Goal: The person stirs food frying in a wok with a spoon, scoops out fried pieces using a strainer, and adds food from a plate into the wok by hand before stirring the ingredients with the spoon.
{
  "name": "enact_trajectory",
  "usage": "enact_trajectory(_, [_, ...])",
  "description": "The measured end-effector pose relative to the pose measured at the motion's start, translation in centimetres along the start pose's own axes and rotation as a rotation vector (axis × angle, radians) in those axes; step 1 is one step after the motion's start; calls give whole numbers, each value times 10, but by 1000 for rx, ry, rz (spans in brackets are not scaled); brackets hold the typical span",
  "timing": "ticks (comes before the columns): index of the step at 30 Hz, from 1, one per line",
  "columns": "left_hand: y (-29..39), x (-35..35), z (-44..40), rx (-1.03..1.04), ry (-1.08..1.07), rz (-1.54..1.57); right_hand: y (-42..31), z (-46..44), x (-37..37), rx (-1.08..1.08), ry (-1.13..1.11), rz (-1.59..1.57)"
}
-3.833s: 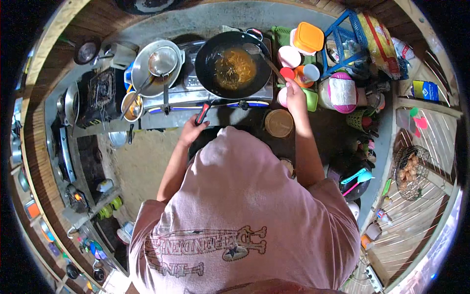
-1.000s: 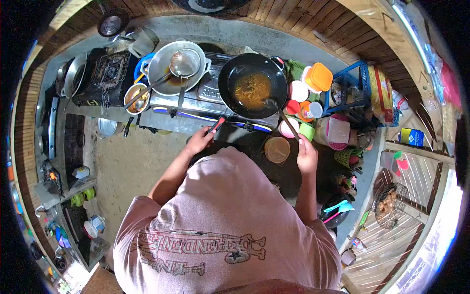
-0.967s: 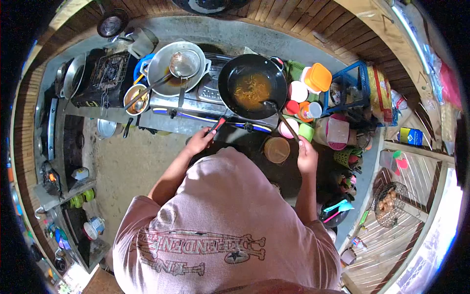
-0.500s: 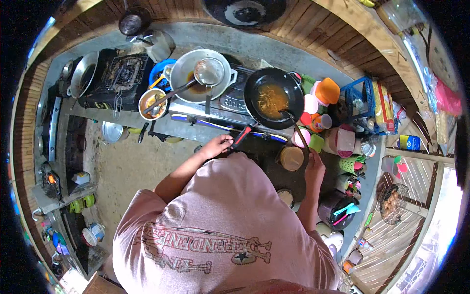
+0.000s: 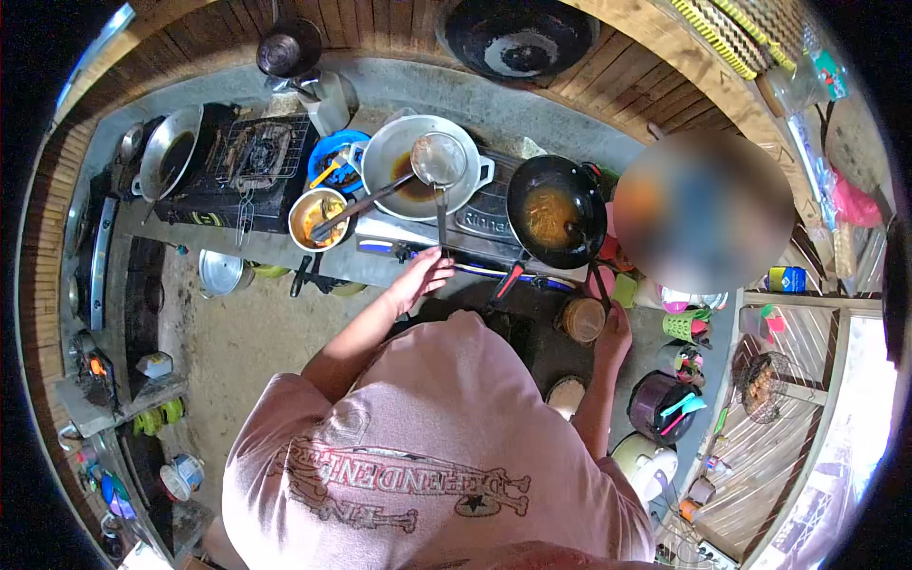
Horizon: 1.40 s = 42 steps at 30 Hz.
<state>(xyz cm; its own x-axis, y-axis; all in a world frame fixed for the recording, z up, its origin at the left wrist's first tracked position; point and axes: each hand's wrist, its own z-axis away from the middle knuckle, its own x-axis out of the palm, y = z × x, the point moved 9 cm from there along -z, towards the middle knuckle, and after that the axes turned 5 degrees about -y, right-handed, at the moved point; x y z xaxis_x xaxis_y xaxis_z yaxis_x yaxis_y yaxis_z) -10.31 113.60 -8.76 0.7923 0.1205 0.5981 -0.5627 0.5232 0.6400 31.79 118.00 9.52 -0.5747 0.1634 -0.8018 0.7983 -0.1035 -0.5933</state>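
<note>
At the far left of the worktop (image 5: pixel 373 274), a wide metal pan (image 5: pixel 171 152) is tilted up beside a black grill (image 5: pixel 266 157) with a wire rack. Next comes a blue basin (image 5: pixel 326 149) with a yellow-handled utensil in it, and just in front of it a bowl (image 5: pixel 297 231) of orange-coloured food. A long dark utensil (image 5: pixel 375 197) slants from this bowl over the rim of a two-handled metal pot (image 5: pixel 408 133), which has some brown liquid inside. A round strainer (image 5: pixel 439 160) lies across the pot, its handle pointing toward the person. The left hand (image 5: pixel 415 283) is at the lower end of that handle, its fingers partly bent; whether they grip it or are only near it, one cannot tell. To the right, on the stove (image 5: pixel 484 221), sits a black wok (image 5: pixel 528 199) holding brownish-orange liquid, its red-and-black handle toward the person. The head of a dark ladle (image 5: pixel 604 285) is in the wok, and the right hand (image 5: pixel 614 337) has its fingers closed around the other end. A round tub (image 5: pixel 581 320) stands just left of this hand. Farther right, a dark pot (image 5: pixel 651 408) bears turquoise and pink utensils.
</note>
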Motion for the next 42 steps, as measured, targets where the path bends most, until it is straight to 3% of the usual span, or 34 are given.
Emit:
enact_trajectory(2, [14, 5, -12, 32, 14, 93, 33, -3, 21, -35, 88, -396])
enact_trajectory(3, [13, 3, -23, 34, 9, 92, 23, 2, 21, -38, 93, -396])
enact_trajectory(5, [10, -16, -46, 53, 121, 13, -8, 27, 44, 295, -61, -920])
enact_trajectory(7, [29, -3, -36, 91, 150, -60, -42, 39, 57, 372, -23, -1014])
enact_trajectory(9, [27, -11, -43, 135, 137, -103, -68, 46, 80, 351, -156, -1238])
enact_trajectory(11, [35, -11, -29, 163, 111, -104, -97, 46, 96, 323, -203, -1273])
enact_trajectory(13, [45, -13, -12, 191, 85, -112, -108, 51, 131, 563, -261, -1490])
enact_trajectory(17, [66, -32, 30, 288, 116, -252, -142, 45, 182, 508, -423, -1498])
enact_trajectory(19, [78, -49, 49, 351, 180, -360, -153, 42, 221, 366, -642, -1429])
enact_trajectory(21, [90, -57, 70, 336, 240, -456, -145, 46, 270, 662, -672, -1601])
enact_trajectory(22, [88, -69, 70, 343, 251, -443, -150, 45, 286, 622, -721, -1620])
enact_trajectory(26, [81, -95, 67, 354, 206, -402, -150, 48, 326, 695, -706, -1596])
enact_trajectory(35, [81, -79, 82, 297, 170, -424, -148, 48, 352, 762, -725, -1608])
enact_trajectory(39, [72, -75, 73, 277, 135, -473, -150, 50, 346, 738, -681, -1488])
enact_trajectory(42, [69, -64, 65, 244, 106, -499, -151, 53, 330, 696, -682, -1226])
